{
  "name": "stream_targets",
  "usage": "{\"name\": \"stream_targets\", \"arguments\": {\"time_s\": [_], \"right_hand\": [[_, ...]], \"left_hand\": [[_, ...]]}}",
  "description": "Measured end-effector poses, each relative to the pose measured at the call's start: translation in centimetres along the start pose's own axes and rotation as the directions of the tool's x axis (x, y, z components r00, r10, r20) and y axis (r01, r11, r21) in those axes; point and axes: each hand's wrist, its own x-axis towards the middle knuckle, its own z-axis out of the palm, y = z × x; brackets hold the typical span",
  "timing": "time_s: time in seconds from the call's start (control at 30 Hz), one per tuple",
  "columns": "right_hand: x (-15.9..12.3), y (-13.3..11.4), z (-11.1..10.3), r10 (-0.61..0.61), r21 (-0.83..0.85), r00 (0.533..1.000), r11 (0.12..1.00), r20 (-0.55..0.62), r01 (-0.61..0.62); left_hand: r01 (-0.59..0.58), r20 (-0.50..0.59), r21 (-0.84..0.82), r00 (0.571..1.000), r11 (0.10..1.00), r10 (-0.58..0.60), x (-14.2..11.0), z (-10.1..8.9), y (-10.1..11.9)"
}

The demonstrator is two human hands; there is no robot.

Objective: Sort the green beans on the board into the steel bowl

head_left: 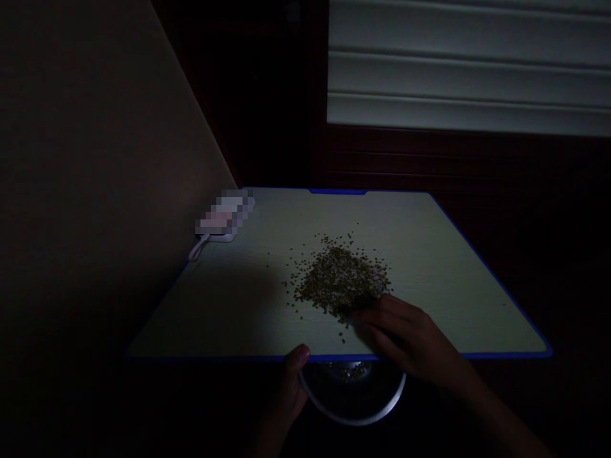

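Note:
A loose pile of small dark seeds (pixel 341 277) mixed with paler bits lies on the light tabletop (pixel 443 267), with stray seeds around it. My right hand (pixel 405 327) reaches in from the right, fingers bent and close together at the pile's near edge. Its fingertips are in shadow, so what they hold is hidden. Below the table's front edge is a metal bowl (pixel 363 420) with some seeds inside. My left hand (pixel 293 381) is closed on the bowl's left rim, its thumb up at the table edge.
A blue rim (pixel 496 280) runs round the table. A phone-like device with a blurred screen (pixel 224 216) and a strap lies at the far left corner. A pale wall or panel (pixel 119 159) stands at the left. Behind are dark wood and white slats (pixel 458 76). The light is dim.

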Motion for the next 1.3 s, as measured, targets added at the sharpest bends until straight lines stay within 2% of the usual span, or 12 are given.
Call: {"name": "stream_targets", "arguments": {"time_s": [0.23,0.43,0.67,0.83,1.03,1.2,1.3], "right_hand": [[0.0,0.1,0.0,-0.029,0.006,0.999,1.000,0.039,0.028],[-0.1,0.2,0.1,-0.022,-0.005,0.997,1.000,0.069,0.022],[0.1,-0.2,-0.1,-0.020,0.017,0.999,1.000,0.047,0.019],[0.2,-0.2,-0.1,-0.072,0.032,0.997,0.997,0.038,0.071],[0.0,-0.1,-0.1,-0.061,0.036,0.998,0.998,0.012,0.060],[0.1,-0.1,-0.1,-0.061,0.006,0.998,0.998,-0.032,0.061],[0.2,-0.2,-0.1,-0.047,-0.007,0.999,0.999,-0.020,0.046]], "left_hand": [[0.016,-0.001,0.005,1.000,1.000,-0.016,-0.4,0.7,0.3],[0.028,0.002,0.004,1.000,1.000,-0.028,-0.1,0.3,0.2],[-0.004,-0.104,-0.003,0.995,1.000,0.004,-0.1,0.2,0.1],[0.016,-0.065,-0.011,0.998,1.000,-0.017,0.0,0.2,0.1],[0.028,0.002,0.000,1.000,1.000,-0.028,0.1,-0.3,0.0],[-0.010,-0.033,0.005,0.999,1.000,0.010,-0.1,0.1,0.1],[-0.005,-0.048,-0.002,0.999,1.000,0.005,0.0,0.3,0.1]]}}
